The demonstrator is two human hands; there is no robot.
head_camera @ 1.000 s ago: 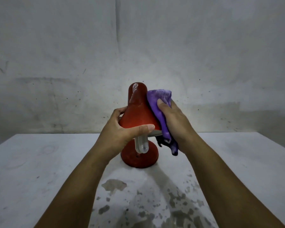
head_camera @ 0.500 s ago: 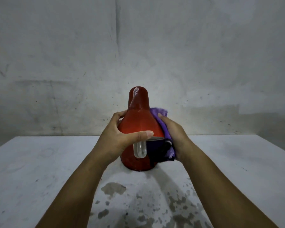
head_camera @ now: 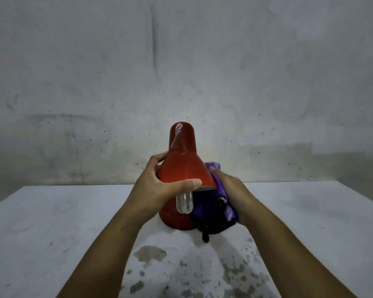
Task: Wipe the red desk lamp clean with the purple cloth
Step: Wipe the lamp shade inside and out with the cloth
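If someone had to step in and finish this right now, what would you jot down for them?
Left hand: gripping the red desk lamp by its shade, thumb across the rim.
Right hand: pressing the purple cloth against the shade's right side, low near the rim.
The lamp's base sits on the white table; its bulb is exposed.
Done: cannot tell how much is wiped.
Left: a pale smear near the shade's top, the base.
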